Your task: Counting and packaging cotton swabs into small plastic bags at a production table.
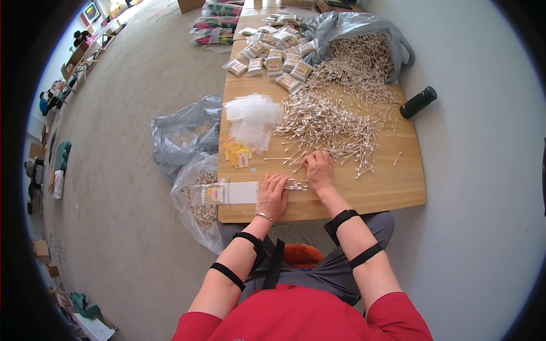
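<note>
My left hand (273,196) lies near the table's front edge, its fingers curled over a small bundle of cotton swabs (297,184) whose tips stick out to the right. At the near edge of a large loose pile of cotton swabs (327,125), my right hand (319,169) has its fingers drawn together on swabs; how many it pinches is hidden. Left of my left hand is a white card-like strip (243,193). A clear packet of swabs with a yellow label (213,194) lies at its end, reaching past the table's left edge.
Clear plastic sleeves (250,119) and yellow label cards (238,153) lie at the left. Filled packets (274,62) are heaped farther back, beside a grey bag (347,24) spilling swabs. A dark green bottle (418,103) stands at the right edge. Plastic bags (187,136) sit left of the table.
</note>
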The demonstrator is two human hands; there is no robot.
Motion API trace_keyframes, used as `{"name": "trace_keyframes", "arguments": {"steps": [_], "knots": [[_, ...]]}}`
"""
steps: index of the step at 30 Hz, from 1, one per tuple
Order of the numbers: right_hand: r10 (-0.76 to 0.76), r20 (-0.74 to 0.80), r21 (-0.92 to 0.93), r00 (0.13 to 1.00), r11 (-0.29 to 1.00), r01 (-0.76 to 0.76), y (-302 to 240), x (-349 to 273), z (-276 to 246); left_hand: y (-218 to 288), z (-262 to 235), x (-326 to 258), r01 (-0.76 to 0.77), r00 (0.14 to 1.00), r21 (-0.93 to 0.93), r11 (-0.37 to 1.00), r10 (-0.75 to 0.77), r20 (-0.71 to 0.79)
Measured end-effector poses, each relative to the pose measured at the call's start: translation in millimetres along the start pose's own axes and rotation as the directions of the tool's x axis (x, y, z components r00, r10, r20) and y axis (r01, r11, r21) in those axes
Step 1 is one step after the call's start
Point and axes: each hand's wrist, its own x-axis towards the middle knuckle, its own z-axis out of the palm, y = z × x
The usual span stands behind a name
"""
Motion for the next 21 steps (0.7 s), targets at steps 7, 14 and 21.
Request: {"name": "trace_keyframes", "arguments": {"steps": [7, 14, 21], "knots": [[0.012, 0.054, 0.169, 0.998, 0.985, -0.021, -16.9, -10.0, 10.8, 0.9, -1.3, -0.5, 0.003, 1.0, 0.0, 1.0, -0.003, -0.016], [0.15, -0.125, 0.062, 0.981, 0.988, -0.143, 6.3, 1.5, -3.0, 1.2, -1.4, -0.7, 0.003, 1.0, 0.007, 1.0, -0.003, -0.007], [-0.049, 0.002, 0.127, 0.999, 0.991, 0.048, -9.9, -14.4, -8.3, -1.4, -1.9, -2.6, 0.025, 1.0, -0.008, 1.0, -0.025, 0.001]]}}
